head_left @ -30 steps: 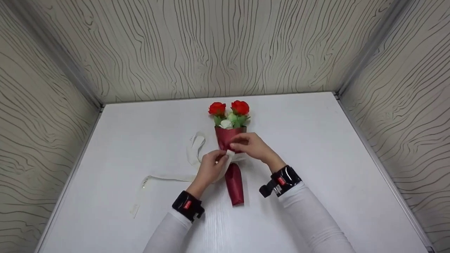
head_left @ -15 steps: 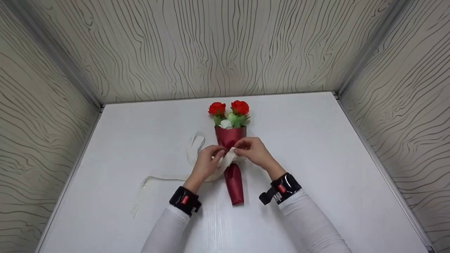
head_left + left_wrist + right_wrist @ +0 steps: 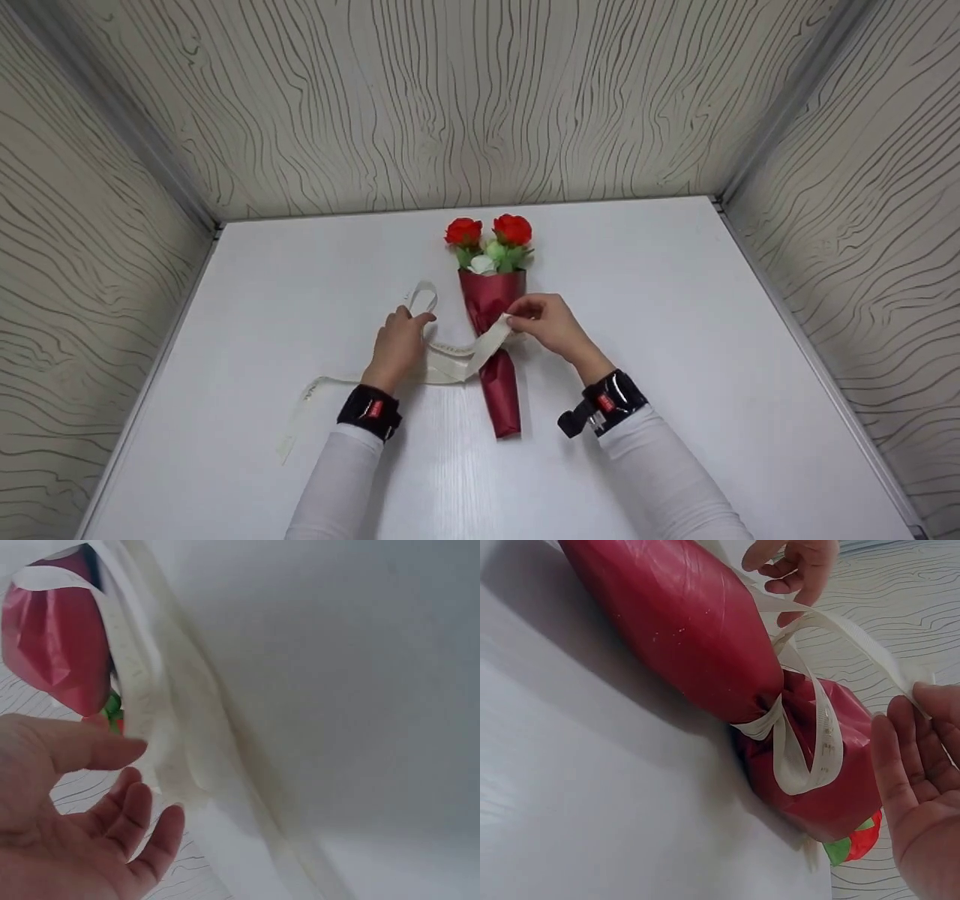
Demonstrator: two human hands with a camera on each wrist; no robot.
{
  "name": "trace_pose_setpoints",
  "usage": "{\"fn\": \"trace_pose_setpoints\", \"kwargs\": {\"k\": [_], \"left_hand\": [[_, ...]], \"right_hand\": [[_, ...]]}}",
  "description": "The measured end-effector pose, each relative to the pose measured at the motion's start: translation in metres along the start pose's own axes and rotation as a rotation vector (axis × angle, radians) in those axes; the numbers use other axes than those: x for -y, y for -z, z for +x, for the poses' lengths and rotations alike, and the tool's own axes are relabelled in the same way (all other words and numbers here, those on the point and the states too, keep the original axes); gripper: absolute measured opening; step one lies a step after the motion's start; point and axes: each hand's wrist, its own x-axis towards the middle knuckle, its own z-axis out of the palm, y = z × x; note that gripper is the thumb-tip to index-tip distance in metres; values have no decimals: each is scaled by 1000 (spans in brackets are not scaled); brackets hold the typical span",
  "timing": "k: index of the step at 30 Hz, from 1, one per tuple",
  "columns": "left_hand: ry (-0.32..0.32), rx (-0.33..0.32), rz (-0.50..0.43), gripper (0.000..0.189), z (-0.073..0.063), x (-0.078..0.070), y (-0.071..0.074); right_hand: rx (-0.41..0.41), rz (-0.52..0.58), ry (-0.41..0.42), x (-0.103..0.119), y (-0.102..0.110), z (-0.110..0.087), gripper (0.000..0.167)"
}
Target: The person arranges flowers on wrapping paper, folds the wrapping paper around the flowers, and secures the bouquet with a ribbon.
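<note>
A bouquet wrapped in dark red paper point(image 3: 504, 390) lies on the white table, its red roses point(image 3: 512, 229) toward the back. Cream ribbon point(image 3: 757, 726) circles the pinched waist of the wrapper, and a loose loop hangs beside it in the right wrist view. My right hand point(image 3: 553, 326) pinches one ribbon end between thumb and fingertips, raised over the bouquet. Left of the bouquet, my left hand point(image 3: 396, 345) hovers beside the ribbon's other length point(image 3: 180, 697). Its thumb and relaxed fingers stand apart with nothing between them in the left wrist view.
A ribbon tail point(image 3: 296, 420) trails across the table at the left, and a ribbon loop point(image 3: 424, 294) lies behind the left hand. Wood-patterned panels point(image 3: 465, 105) enclose the table at the back and both sides.
The right hand has moved down slightly and taken the ribbon end that the left hand pinched. My left hand has let go and moved left, away from the bouquet.
</note>
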Motion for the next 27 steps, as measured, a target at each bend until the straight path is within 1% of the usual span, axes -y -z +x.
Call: {"fn": "trace_pose_setpoints", "kwargs": {"k": [2,4,7,10,13,16,19,22,27], "left_hand": [[-13,11,51,22,-2,2,-2],[-24,11,81,17,-3,4,-4],[-33,-14,103,10,-2,6,-7],[-36,-51,123,10,-1,7,-9],[-23,-66,124,11,-1,7,-10],[15,-68,73,14,-1,7,-8],[50,-94,-2,13,0,5,-1],[72,-118,-64,8,2,0,13],[128,-133,-172,6,1,-10,39]], "right_hand": [[-1,-2,-2,-1,0,0,15],[-2,-2,-2,-1,0,0,15],[-7,-3,-1,-2,0,1,15],[-11,-10,4,-1,1,1,15],[-9,-11,-10,-2,1,2,15],[-6,-1,-20,-6,1,4,16],[-17,11,-31,-18,2,8,15],[-33,28,-42,-30,2,13,14],[-43,29,-35,-34,3,16,12]]}}
